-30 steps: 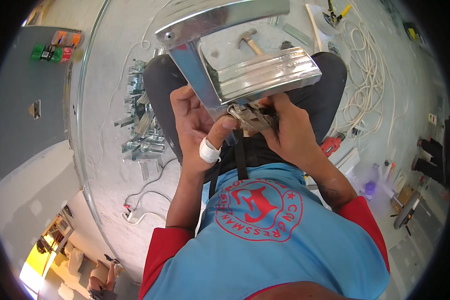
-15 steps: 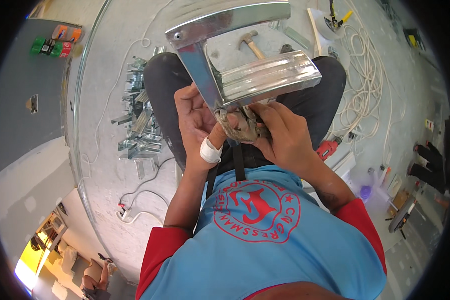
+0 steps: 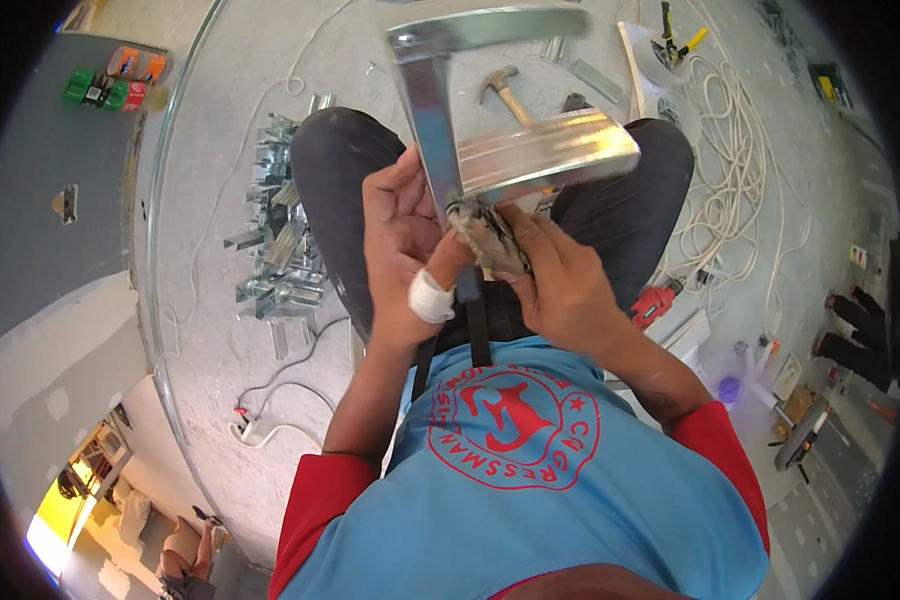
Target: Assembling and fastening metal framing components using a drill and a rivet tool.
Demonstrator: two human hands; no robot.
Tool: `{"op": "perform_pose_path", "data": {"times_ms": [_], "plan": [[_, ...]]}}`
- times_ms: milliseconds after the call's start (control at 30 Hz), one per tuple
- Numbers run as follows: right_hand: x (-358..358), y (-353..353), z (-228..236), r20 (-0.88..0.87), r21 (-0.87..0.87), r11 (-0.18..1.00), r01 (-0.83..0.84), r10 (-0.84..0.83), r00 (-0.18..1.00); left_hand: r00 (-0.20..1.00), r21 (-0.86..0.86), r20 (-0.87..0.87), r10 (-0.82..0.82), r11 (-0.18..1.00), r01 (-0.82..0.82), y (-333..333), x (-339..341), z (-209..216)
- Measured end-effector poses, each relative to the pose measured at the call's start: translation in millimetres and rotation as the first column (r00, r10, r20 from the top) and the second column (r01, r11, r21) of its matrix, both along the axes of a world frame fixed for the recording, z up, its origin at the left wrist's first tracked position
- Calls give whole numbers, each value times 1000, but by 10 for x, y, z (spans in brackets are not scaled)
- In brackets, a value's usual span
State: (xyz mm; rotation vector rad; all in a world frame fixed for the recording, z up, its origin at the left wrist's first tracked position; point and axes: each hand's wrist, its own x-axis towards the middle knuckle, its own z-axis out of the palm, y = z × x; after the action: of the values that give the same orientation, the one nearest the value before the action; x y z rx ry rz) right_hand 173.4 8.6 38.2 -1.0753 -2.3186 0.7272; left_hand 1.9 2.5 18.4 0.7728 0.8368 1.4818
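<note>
A shiny folded metal channel frame (image 3: 430,120), with one upright and two arms pointing right, stands up between my knees. My left hand (image 3: 405,235), with a white wrap at the base of its thumb, is closed at the lower end of the upright, fingers behind it. The thumb presses toward a worn, crusted grey-brown piece (image 3: 492,240) at the frame's lower corner. My right hand (image 3: 570,275) pinches that piece from the right, below the lower arm. What kind of thing it is I cannot make out. The frame's upper arm is blurred.
Beyond my knees lies a hammer (image 3: 510,95). Several cut metal channel pieces (image 3: 280,230) are heaped to the left. A coiled white cable (image 3: 725,160) and a red power tool (image 3: 655,302) lie to the right. Bottles (image 3: 110,90) stand at far left.
The frame has swung rightward at its top, so its upright stands nearer vertical. My left hand has shifted slightly right with it. The grey-brown piece has turned in my fingers.
</note>
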Motion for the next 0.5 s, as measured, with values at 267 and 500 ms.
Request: {"op": "perform_pose_path", "data": {"times_ms": [267, 500], "plan": [[79, 67, -17, 7, -20, 999, -36, 36, 999, 996, -1, -42, -82, 997, 82, 63, -138, 19], [1, 27, -130, -119, -47, 999, -5, -1, 993, 997, -33, -27, -71, 997, 70, 69, -92, 22]]}}
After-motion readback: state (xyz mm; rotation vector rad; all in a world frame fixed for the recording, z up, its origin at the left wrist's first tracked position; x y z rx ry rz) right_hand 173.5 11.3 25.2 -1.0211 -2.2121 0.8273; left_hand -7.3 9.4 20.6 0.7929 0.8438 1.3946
